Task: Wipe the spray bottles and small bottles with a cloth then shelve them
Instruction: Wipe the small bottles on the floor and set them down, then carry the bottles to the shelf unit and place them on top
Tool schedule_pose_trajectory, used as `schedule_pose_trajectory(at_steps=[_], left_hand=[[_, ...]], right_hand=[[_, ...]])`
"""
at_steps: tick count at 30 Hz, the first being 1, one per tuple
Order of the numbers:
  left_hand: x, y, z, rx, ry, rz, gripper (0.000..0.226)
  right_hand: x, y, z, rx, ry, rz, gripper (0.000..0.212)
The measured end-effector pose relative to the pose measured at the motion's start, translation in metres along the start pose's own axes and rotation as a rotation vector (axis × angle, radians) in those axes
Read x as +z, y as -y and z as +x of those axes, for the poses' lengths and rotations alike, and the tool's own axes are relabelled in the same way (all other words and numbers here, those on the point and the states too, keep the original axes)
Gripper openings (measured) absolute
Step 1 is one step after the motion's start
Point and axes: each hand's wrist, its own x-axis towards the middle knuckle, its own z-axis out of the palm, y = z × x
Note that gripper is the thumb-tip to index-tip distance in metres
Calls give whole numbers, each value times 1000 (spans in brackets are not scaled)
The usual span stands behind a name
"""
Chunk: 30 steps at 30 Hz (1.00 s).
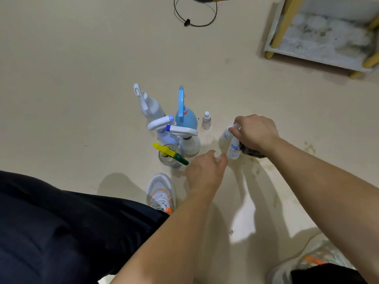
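Small white bottle (233,147) upright, right hand (255,132) fingers clamped on its top; left hand (206,173) fingers apart just beside.

Spray bottles (172,132) crowd the floor (82,78) ahead; bare floor lies open toward the shelf (320,37) beyond.

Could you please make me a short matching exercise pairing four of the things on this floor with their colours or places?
Things:
1. round-bodied spray bottle
2. clear spray bottle
3. tiny clear bottle
4. slim white bottle

Descriptions:
A. gripped by the right hand
B. yellow and green trigger
C. light blue
D. standing alone just right of the cluster

Pairs: 1-C, 2-B, 3-D, 4-A
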Motion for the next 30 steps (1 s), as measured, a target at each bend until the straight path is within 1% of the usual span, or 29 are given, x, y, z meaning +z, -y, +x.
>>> schedule_pose_trajectory(at_steps=[1,3,6,8,11,13,19,22,26,30], left_hand=[[-6,-11,3,73,-53,71,45],[-18,-30,14,152,-115,97,50],[-26,-46,41,126,-147,3,45],[-29,-55,59,71,-109,-47,43],[-30,-69,79,-11,-25,59,45],[-21,-74,91,-29,17,89,44],[11,-73,121,-86,14,42,45],[18,-77,132,-72,6,66,46],[17,-88,145,-59,-20,96,45],[-10,-124,142,0,1,109,47]], right_hand=[[-7,-10,-4,8,-16,-14,34],[-16,-24,-12,32,-51,-31,36],[-20,-34,-16,93,-79,-26,36],[-21,-38,-16,125,-75,-24,36],[-19,-41,-13,134,-64,-15,37],[-17,-43,-9,134,-51,3,36],[-12,-50,9,111,-31,26,31],[-11,-60,24,102,-40,43,33],[-14,-75,48,115,3,82,33],[-43,-92,43,160,28,109,33]])
